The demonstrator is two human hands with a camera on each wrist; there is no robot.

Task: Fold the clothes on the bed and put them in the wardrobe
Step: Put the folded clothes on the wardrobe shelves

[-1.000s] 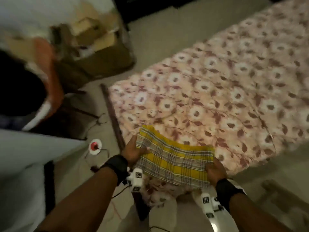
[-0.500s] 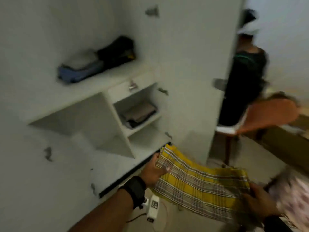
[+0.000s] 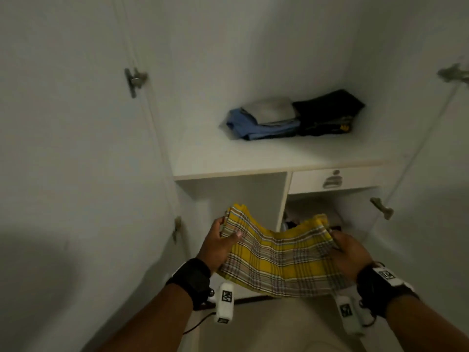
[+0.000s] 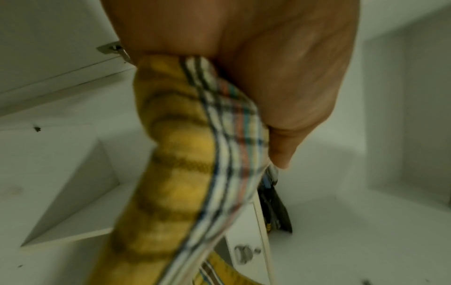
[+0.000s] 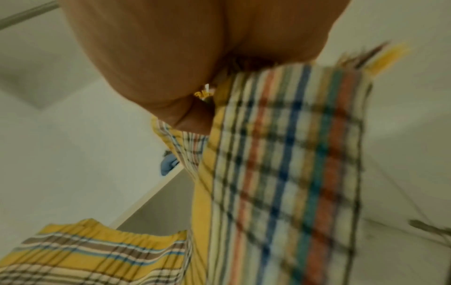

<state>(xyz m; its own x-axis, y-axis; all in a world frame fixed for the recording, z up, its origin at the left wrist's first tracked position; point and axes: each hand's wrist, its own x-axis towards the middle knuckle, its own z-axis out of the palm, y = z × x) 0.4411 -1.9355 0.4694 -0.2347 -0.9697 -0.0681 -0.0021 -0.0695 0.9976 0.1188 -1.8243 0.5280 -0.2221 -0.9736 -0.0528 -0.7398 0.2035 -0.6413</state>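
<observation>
The left hand (image 3: pixel 218 246) and right hand (image 3: pixel 349 254) each pinch an end of the folded yellow plaid cloth (image 3: pixel 278 260), thumbs on top and fingers curled beneath, so it sags between them in front of the open wardrobe (image 3: pixel 253 161). Behind it the lower compartments are mostly hidden. A small drawer (image 3: pixel 332 180) sits closed. On the shelf above lie folded blue and grey clothes (image 3: pixel 264 120) touching a folded black garment (image 3: pixel 327 113).
</observation>
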